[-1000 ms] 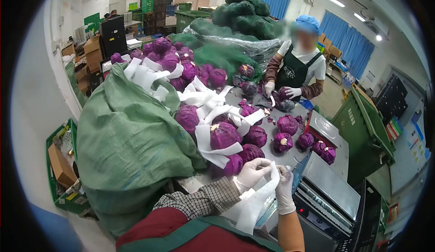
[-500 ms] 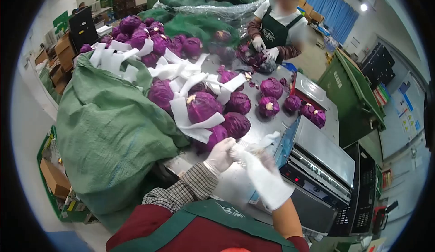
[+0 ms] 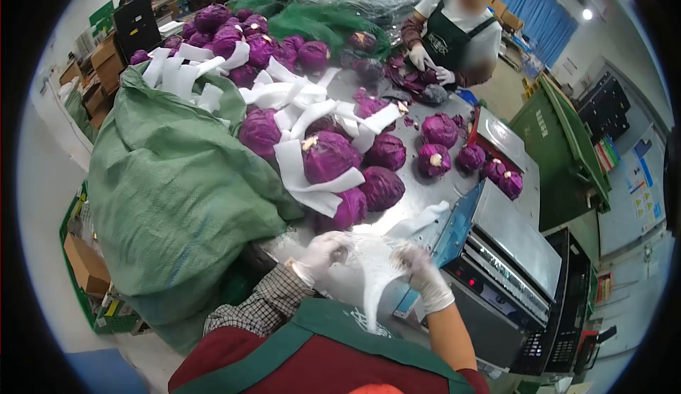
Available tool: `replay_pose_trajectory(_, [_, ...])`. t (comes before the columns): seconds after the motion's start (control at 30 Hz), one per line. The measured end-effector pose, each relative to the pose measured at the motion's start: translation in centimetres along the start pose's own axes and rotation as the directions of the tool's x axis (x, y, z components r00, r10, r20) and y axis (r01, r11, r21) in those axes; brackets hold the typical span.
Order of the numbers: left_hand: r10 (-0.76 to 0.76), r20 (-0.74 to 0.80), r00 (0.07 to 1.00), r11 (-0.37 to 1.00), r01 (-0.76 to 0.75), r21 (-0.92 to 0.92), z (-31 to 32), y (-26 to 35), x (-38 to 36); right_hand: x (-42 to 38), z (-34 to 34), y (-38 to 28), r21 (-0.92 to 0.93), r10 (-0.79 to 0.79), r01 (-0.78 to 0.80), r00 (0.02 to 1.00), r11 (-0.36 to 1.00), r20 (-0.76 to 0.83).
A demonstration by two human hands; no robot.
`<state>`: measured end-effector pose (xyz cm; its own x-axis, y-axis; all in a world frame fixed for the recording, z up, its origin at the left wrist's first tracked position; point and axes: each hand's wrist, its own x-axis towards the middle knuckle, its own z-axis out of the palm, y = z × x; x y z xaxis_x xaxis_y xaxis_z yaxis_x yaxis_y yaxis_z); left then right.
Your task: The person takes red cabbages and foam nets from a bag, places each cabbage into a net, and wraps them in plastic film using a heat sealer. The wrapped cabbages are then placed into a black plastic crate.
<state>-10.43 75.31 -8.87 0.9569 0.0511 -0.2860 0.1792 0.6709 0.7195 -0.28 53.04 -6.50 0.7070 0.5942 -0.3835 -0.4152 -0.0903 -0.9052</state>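
Note:
Between my two gloved hands a white foam net sleeve point(image 3: 377, 263) is stretched wide, its lower end hanging down in a point. My left hand point(image 3: 320, 256) is closed on its left edge, and my right hand point(image 3: 425, 275) grips the right edge. Just beyond them, another white foam strip point(image 3: 420, 220) lies on the metal table point(image 3: 425, 194). Close to my left hand sit a purple cabbage point(image 3: 346, 211) and a second cabbage point(image 3: 383, 188). A larger cabbage point(image 3: 330, 157) behind them is partly wrapped by a white foam sleeve point(image 3: 292, 170).
A green woven sack point(image 3: 181, 209) bulges at the left, near a cabbage pile point(image 3: 227, 39). To the right stand a sealing machine point(image 3: 507, 252), a scale point(image 3: 500, 139) and a green bin point(image 3: 560, 153). Across the table a co-worker point(image 3: 454, 32) handles cabbage leaves.
My hands have moved apart, spreading the foam sleeve that was bunched and draped over my right wrist. The camera view has shifted slightly.

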Motion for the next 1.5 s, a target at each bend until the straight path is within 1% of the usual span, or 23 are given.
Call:
replay_pose_trajectory(0.03, [0.148, -0.058, 0.987, 0.975, -0.155, -0.156, 1.5, 1.6, -0.7, -0.2, 1.3, -1.0, -0.195, -0.006, 0.022, 0.997, 0.981, 0.082])
replay_pose_trajectory(0.13, [-0.085, -0.221, 0.971, 0.815, -0.06, -0.576, 3.5, 5.4, -2.6, -0.2, 3.3, -0.5, -0.39, -0.266, 0.325, 0.943, 0.862, 0.198])
replay_pose_trajectory(0.23, [-0.015, 0.0, 1.0, 0.991, 0.015, -0.133, 2.9, 5.9, -3.3, 1.5, 2.5, -6.7, -0.512, -0.107, 0.154, 0.987, 0.845, 0.12])
replay_pose_trajectory(0.27, [0.023, 0.317, 0.948, 0.976, 0.047, -0.212, 0.9, 5.9, -2.0, 2.6, 2.3, -8.6, -0.452, -0.23, 0.279, 0.96, 0.848, 0.161])
replay_pose_trajectory(0.3, [0.048, 0.327, 0.944, 0.996, -0.069, 0.054, -0.2, 6.9, -0.3, 3.6, 2.5, -10.2, -0.385, -0.346, 0.393, 0.919, 0.835, 0.186])
replay_pose_trajectory(0.37, [0.188, 0.225, 0.956, 0.981, -0.196, 0.014, 1.9, 10.4, 0.0, 6.3, 4.4, -14.0, 0.157, -0.422, 0.394, 0.873, 0.906, 0.246])
replay_pose_trajectory(0.4, [0.257, 0.173, 0.951, 0.965, -0.261, 0.001, 3.4, 12.2, 0.0, 8.3, 4.7, -14.9, 0.053, -0.538, 0.537, 0.828, 0.842, 0.16])
replay_pose_trajectory(0.5, [0.236, -0.002, 0.972, 0.966, -0.235, 0.105, 3.6, 17.2, 0.8, 13.9, 5.6, -17.4, 0.332, -0.459, 0.363, 0.841, 0.871, 0.285])
replay_pose_trajectory(0.57, [0.221, -0.035, 0.975, 0.938, -0.222, -0.266, 2.6, 17.8, 2.3, 12.7, 11.0, -19.5, 0.309, -0.283, 0.202, 0.928, 0.929, 0.243])
replay_pose_trajectory(0.6, [0.222, 0.064, 0.973, 0.928, -0.191, -0.32, 1.1, 17.8, 2.9, 13.8, 11.0, -19.4, 0.225, -0.096, 0.048, 0.973, 0.973, 0.208])
replay_pose_trajectory(0.67, [0.256, 0.279, 0.925, 0.897, -0.119, -0.427, -2.2, 17.5, 3.3, 13.7, 11.1, -17.7, -0.122, -0.397, 0.472, 0.834, 0.873, 0.383])
replay_pose_trajectory(0.7, [0.284, 0.397, 0.873, 0.88, -0.073, -0.469, -3.3, 17.4, 3.3, 15.1, 10.4, -16.2, -0.259, -0.507, 0.691, 0.69, 0.675, 0.517])
replay_pose_trajectory(0.77, [0.419, 0.01, 0.908, 0.905, -0.416, -0.084, -1.5, 17.4, 3.5, 15.5, 9.8, -15.7, -0.278, -0.027, 0.201, 0.851, 0.939, 0.524])
replay_pose_trajectory(0.83, [0.26, -0.022, 0.965, 0.909, -0.253, -0.331, 1.0, 19.3, 1.9, 13.9, 10.8, -16.7, -0.418, -0.056, 0.411, 0.764, 0.81, 0.643])
replay_pose_trajectory(0.87, [0.176, -0.021, 0.984, 0.878, -0.166, -0.449, 1.6, 19.9, 1.6, 14.3, 10.4, -16.8, -0.571, 0.006, 0.374, 0.833, 0.731, 0.554])
replay_pose_trajectory(1.0, [0.102, 0.366, 0.925, 0.982, -0.034, -0.188, -0.9, 16.9, 4.4, 17.5, 9.3, -17.9, -0.049, -0.431, 0.47, 0.843, 0.881, 0.322])
replay_pose_trajectory(1.03, [0.059, 0.664, 0.746, 0.986, 0.062, -0.157, -5.5, 15.3, 7.0, 17.8, 9.7, -18.4, -0.067, -0.445, 0.489, 0.835, 0.869, 0.322])
replay_pose_trajectory(1.07, [0.072, 0.454, 0.888, 0.986, 0.005, -0.166, -4.8, 15.1, 7.7, 17.8, 10.3, -19.0, -0.085, -0.457, 0.507, 0.829, 0.858, 0.323])
replay_pose_trajectory(1.13, [0.197, 0.234, 0.952, 0.974, -0.163, -0.158, -5.3, 15.7, 8.0, 15.7, 12.3, -20.5, -0.29, -0.436, 0.489, 0.87, 0.823, 0.23])
replay_pose_trajectory(1.23, [0.496, 0.0, 0.869, 0.868, -0.495, -0.036, -5.1, 17.8, 8.5, 16.1, 12.6, -20.1, -0.039, -0.239, 0.245, 0.965, 0.969, 0.112])
replay_pose_trajectory(1.33, [0.42, -0.154, 0.895, 0.763, -0.44, -0.473, 0.8, 20.4, 5.7, 18.9, 12.0, -16.7, 0.205, -0.092, 0.064, 0.987, 0.977, 0.13])
replay_pose_trajectory(1.43, [0.371, 0.015, 0.928, 0.87, -0.342, -0.356, -2.9, 17.9, 7.5, 22.0, 10.4, -14.7, 0.159, -0.037, 0.018, 0.992, 0.987, 0.119])
replay_pose_trajectory(1.5, [0.176, -0.281, 0.943, 0.959, -0.229, -0.169, -0.3, 18.4, 5.4, 20.7, 9.7, -14.0, -0.208, -0.306, 0.325, 0.945, 0.923, 0.118])
